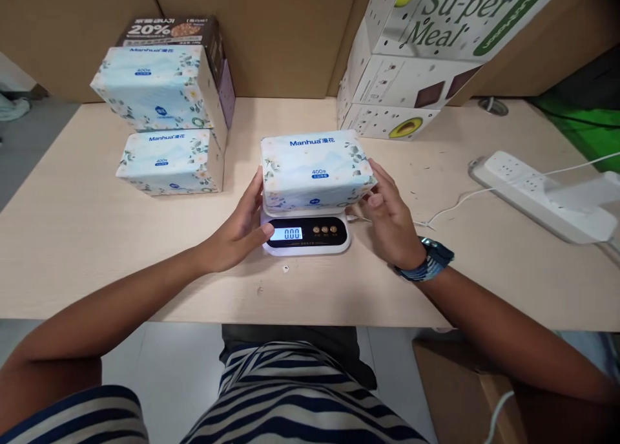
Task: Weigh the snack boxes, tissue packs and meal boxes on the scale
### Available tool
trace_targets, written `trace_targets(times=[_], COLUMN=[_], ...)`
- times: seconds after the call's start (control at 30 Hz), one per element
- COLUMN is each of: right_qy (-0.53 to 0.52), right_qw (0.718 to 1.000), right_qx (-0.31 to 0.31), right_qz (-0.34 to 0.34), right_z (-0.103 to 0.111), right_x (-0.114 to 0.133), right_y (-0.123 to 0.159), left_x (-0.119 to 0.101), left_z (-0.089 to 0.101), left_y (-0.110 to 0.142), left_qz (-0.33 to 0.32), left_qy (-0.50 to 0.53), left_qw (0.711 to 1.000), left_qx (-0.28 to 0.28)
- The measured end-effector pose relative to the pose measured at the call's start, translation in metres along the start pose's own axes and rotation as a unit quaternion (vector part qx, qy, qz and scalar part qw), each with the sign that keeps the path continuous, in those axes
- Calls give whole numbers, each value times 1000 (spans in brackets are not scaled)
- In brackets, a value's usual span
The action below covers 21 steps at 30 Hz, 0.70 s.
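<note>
A pale blue Manhua tissue pack point(316, 167) sits over a small white digital scale point(310, 236) at the table's middle; the display reads 0.00. My left hand point(237, 227) grips the pack's left end, fingers curled against its side. My right hand point(390, 214) holds the right end, thumb and fingers pressed on it; a watch is on that wrist. Whether the pack rests fully on the scale or hovers just above it, I cannot tell.
Two more tissue packs point(169, 163) are stacked at the back left beside a dark box point(194, 30). White avocado-print cartons point(411, 56) stand at the back right. A white power strip point(542, 195) with cables lies at the right. The light wooden table point(72, 237) ends near my lap.
</note>
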State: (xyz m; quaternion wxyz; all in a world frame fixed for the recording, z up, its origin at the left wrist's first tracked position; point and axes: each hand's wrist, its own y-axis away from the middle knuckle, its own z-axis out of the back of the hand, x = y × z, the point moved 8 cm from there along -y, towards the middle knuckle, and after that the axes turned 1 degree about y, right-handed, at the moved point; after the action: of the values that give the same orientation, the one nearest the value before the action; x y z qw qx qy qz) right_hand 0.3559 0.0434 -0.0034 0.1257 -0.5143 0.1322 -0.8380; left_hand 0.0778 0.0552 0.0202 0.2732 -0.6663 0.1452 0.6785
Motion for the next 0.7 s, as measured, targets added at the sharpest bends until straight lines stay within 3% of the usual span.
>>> trace_targets(times=[0.23, 0.47, 0.6, 0.7], right_qy=[52, 95, 117, 126], right_qw=[992, 983, 976, 976], right_qx=[-92, -137, -156, -144], right_qz=[66, 80, 100, 104], right_z=[13, 27, 28, 27], right_x=[20, 40, 53, 50], right_y=[12, 14, 18, 19], left_x=[19, 16, 19, 21], left_z=[17, 15, 14, 12], left_y=[6, 4, 3, 4], left_qz=[25, -13, 9, 7], left_qy=[39, -50, -2, 4], left_qw=[996, 997, 998, 999], left_qx=[-75, -60, -66, -48])
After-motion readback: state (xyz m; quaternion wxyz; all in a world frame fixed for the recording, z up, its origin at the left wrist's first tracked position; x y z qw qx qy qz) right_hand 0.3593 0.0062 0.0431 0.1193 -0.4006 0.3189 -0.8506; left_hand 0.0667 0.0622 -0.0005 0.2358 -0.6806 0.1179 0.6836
